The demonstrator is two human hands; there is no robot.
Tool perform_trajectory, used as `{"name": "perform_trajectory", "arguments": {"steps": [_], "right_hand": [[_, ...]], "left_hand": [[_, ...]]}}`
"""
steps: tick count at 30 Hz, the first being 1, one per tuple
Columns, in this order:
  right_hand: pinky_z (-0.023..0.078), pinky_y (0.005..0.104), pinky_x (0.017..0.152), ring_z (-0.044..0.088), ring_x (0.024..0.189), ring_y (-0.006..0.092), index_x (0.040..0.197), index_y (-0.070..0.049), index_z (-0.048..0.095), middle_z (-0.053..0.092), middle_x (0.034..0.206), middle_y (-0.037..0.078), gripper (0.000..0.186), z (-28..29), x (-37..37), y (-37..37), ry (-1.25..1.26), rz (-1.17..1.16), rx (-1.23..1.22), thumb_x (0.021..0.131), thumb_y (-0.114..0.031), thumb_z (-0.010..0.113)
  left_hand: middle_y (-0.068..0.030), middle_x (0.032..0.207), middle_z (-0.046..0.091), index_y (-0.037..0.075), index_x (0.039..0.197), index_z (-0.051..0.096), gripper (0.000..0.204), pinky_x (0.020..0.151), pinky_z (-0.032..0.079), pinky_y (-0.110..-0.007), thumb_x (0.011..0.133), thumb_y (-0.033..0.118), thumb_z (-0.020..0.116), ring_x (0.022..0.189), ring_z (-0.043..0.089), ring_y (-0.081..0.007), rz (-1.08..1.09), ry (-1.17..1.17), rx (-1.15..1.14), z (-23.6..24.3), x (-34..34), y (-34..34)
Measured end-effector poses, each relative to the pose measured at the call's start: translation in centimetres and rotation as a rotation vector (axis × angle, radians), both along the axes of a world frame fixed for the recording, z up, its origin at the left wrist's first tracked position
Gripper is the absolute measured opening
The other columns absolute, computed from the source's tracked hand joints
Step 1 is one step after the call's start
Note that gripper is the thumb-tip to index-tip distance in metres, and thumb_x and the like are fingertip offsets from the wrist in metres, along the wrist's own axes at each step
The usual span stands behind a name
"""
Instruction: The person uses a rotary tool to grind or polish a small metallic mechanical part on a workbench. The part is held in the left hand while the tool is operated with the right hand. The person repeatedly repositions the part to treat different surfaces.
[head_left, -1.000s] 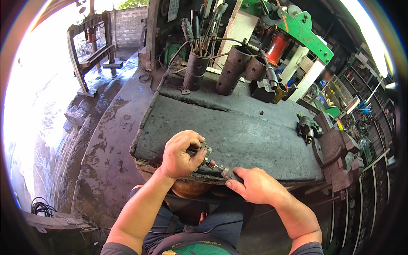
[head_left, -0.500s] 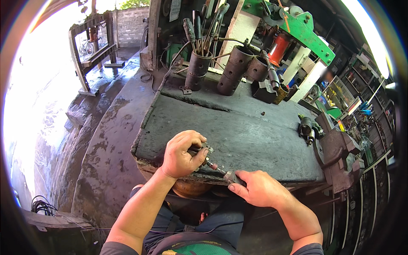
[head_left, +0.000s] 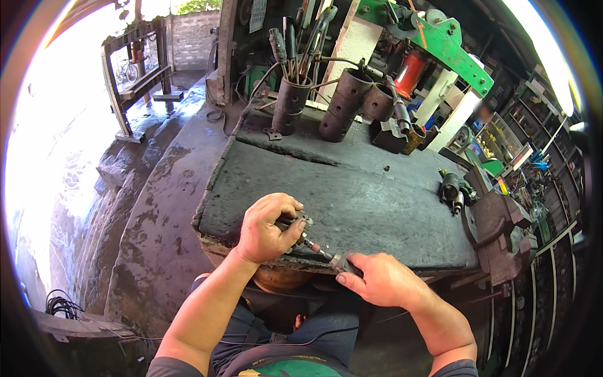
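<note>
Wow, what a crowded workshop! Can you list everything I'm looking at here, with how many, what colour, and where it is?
Worn metal workbench top: one, dark grey, centre.
Small metal part with a thin rod: one, grey with a reddish tip, at the bench's near edge, held between both hands.
Rusty metal tube holders: three, dark brown, back of bench; the left one holds tools.
Heavy bench vise: one, rusty brown, right edge of bench.
Small dark cylinder parts: a few, black, right side of bench near the vise.
Green metal press arm: one, green, upper right.
Red cylinder: one, red, under the green arm.
Wet concrete floor: dark grey, left.
Left hand: one, grip closed on the part.
Right hand: one, grip on the rod's end.
</note>
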State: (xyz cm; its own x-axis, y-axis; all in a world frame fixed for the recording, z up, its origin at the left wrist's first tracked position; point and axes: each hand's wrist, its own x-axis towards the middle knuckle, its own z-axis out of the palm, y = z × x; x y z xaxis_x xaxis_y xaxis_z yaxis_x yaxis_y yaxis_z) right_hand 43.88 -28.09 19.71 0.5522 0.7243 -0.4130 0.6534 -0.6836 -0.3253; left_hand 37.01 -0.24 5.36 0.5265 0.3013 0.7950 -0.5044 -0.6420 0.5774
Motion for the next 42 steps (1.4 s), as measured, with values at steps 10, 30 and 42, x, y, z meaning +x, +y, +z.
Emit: {"name": "perform_trajectory", "arguments": {"steps": [10,30,42], "right_hand": [[0.061,0.0624,0.094,0.079,0.109,0.0576,0.134,0.0,0.076,0.084,0.105,0.031,0.057,-1.7,0.2,-2.6,0.014,-0.145,0.149,0.118,-0.054,0.07],[0.061,0.0651,0.092,0.079,0.104,0.0573,0.13,0.0,0.075,0.084,0.101,0.031,0.057,-1.7,1.4,-2.9,-0.036,-0.07,0.152,0.119,-0.055,0.068],[0.062,0.0652,0.093,0.079,0.105,0.0574,0.128,0.001,0.075,0.084,0.102,0.031,0.056,-0.3,0.2,-0.3,-0.056,-0.053,0.037,0.119,-0.053,0.068]], "left_hand": [[-0.0174,0.142,0.08,0.006,0.14,0.079,0.065,0.113,0.062,-0.049,0.086,0.032,0.105,0.128,0.078,-0.0404,-0.123,0.507,0.213,4.5,-1.0,1.6],[-0.02,0.124,0.085,0.005,0.124,0.086,0.036,0.108,0.062,-0.05,0.108,0.036,0.084,0.119,0.079,-0.0424,-0.103,0.67,0.225,5.6,3.1,1.4],[-0.0202,0.115,0.088,0.007,0.115,0.094,0.037,0.104,0.065,-0.053,0.105,0.039,0.08,0.112,0.082,-0.0443,-0.052,0.787,0.129,5.6,3.3,0.9]]}}
